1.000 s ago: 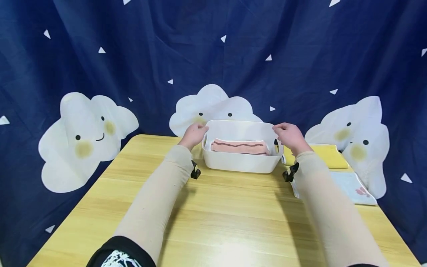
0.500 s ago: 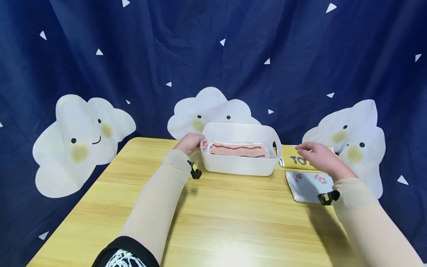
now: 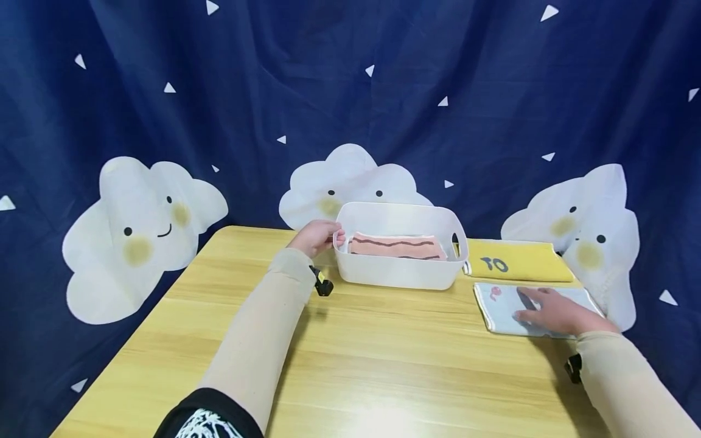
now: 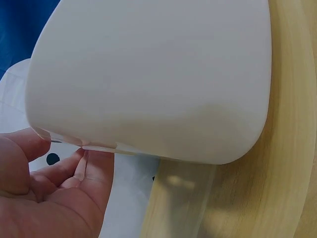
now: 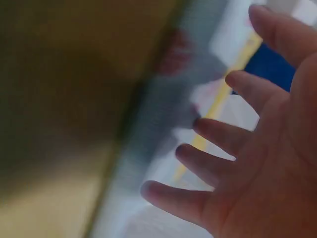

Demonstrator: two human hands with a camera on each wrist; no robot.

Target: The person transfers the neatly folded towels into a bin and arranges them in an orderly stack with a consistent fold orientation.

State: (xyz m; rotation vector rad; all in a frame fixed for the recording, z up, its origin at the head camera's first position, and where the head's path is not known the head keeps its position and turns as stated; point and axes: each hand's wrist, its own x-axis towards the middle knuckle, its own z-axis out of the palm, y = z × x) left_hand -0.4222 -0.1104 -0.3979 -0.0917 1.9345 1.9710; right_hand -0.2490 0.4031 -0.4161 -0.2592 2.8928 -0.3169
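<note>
A white plastic basket (image 3: 397, 272) stands near the table's back edge. In it lies a folded pink cloth (image 3: 398, 246) with wavy brown stripes. My left hand (image 3: 316, 236) holds the basket's left end. The left wrist view shows the thumb at the rim and fingers (image 4: 96, 173) at the handle opening. My right hand (image 3: 558, 311) is over a folded light blue towel (image 3: 501, 313) with pink flower prints. Its fingers (image 5: 218, 134) are spread; whether they touch the towel I cannot tell.
Behind the blue towel lies a folded yellow towel (image 3: 528, 260) with dark lettering, just right of the basket. The wooden table (image 3: 383, 353) extends toward me. A dark blue curtain (image 3: 306, 79) with clouds hangs behind.
My right hand has let go of the basket's right end and moved right and nearer, over the blue towel. The left hand stays at the basket.
</note>
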